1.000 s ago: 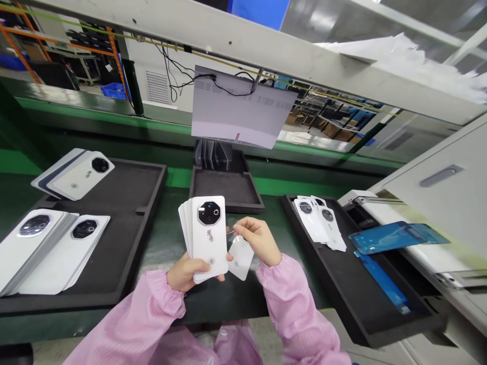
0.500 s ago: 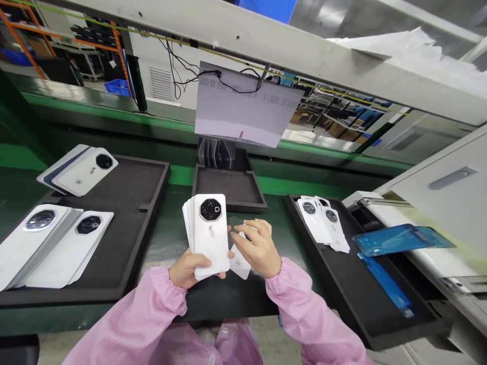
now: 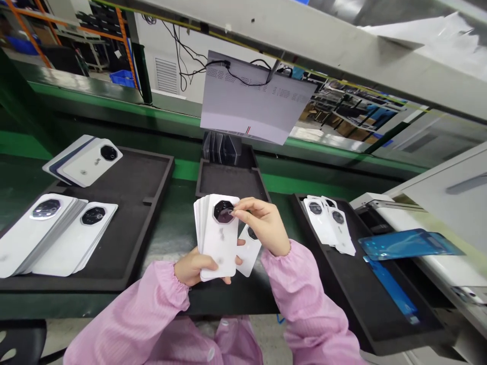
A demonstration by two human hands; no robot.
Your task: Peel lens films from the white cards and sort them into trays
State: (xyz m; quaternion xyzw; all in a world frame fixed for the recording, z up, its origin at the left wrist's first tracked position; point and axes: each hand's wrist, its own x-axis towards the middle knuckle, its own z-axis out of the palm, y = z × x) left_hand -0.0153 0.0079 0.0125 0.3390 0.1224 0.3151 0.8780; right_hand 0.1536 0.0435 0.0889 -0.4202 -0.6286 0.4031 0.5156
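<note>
My left hand (image 3: 196, 267) grips the bottom of a fanned stack of white phone back covers (image 3: 218, 238), held upright over the green bench. The top cover shows a dark octagonal camera ring. My right hand (image 3: 262, 223) pinches thumb and forefinger at that camera ring, on a small film tab too small to make out clearly. A separate white cover (image 3: 249, 251) with a dark camera hole hangs behind the stack, under my right hand. Pink sleeves cover both arms.
A large black tray (image 3: 152, 203) at left holds stacks of white covers (image 3: 57, 233). A smaller black tray (image 3: 232, 180) sits behind the hands. A black tray (image 3: 342, 284) at right holds several covers (image 3: 331, 223) and blue films (image 3: 407, 243). A grey panel (image 3: 254, 104) hangs overhead.
My right hand rose from beside the stack's lower right to the camera ring on the top cover. The separate cover behind now shows its camera hole. The left hand stayed holding the stack.
</note>
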